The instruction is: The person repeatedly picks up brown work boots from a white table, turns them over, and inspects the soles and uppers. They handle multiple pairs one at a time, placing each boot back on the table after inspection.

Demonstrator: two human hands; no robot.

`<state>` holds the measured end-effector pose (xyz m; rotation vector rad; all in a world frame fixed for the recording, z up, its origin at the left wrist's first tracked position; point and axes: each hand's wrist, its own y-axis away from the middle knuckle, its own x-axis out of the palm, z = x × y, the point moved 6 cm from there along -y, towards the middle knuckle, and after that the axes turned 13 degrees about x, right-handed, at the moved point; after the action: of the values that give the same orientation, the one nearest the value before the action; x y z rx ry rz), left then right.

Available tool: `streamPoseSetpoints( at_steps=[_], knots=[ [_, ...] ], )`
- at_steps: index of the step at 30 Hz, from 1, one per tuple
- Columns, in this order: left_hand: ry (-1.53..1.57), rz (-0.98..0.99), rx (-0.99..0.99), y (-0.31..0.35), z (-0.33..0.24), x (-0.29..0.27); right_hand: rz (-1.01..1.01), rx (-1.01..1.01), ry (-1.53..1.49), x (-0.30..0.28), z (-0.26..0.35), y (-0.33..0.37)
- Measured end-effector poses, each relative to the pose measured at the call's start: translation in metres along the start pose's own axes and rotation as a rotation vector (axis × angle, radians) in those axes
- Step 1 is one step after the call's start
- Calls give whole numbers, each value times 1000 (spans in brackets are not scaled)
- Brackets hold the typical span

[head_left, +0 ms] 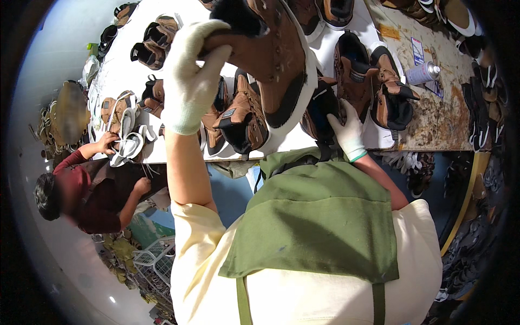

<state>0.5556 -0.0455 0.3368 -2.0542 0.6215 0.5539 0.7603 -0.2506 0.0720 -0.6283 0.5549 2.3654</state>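
Observation:
Raised close to the camera is a brown and black boot (279, 65) with a white sole, held near its black-lined collar by my left hand (192, 81) in a white glove. My right hand (346, 130), gloved too, rests against another brown boot (319, 111) on the table; its thumb shows beside the dark opening, and other fingers are partly hidden, so I cannot tell how firmly it grips. Brown boots (244, 119) stand below the raised one, and more boots (352, 70) stand to the right of my right hand.
A white table (122, 59) carries several more boots. Its right part is a stained board (444, 116) with a spray can (422, 73). At the left, a co-worker (89, 195) in dark red handles a shoe with white laces (130, 141). Shoe racks (479, 200) stand at right.

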Motion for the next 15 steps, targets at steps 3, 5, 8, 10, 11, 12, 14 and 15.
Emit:
streamPoseSetpoints(
  at_steps=[3,5,8,10,11,12,14,15],
  knots=[
    [37,117,-76,11,6,19,-7,18,62,-1,1,-1],
    [13,195,-108,26,11,35,2,45,113,-1,1,-2],
    [101,220,-242,62,43,55,-24,-5,120,0,-2,-1],
    [38,244,-308,83,56,59,-26,-3,100,1,-2,-1],
    [-2,249,-244,89,59,59,-25,-8,85,1,-3,-2],
    [9,207,-262,96,60,61,-22,-14,70,1,-6,-3],
    [-113,323,-240,105,60,56,3,0,42,6,-1,-4],
    [-121,298,-220,106,58,60,51,61,10,0,-2,-1]
  ],
)
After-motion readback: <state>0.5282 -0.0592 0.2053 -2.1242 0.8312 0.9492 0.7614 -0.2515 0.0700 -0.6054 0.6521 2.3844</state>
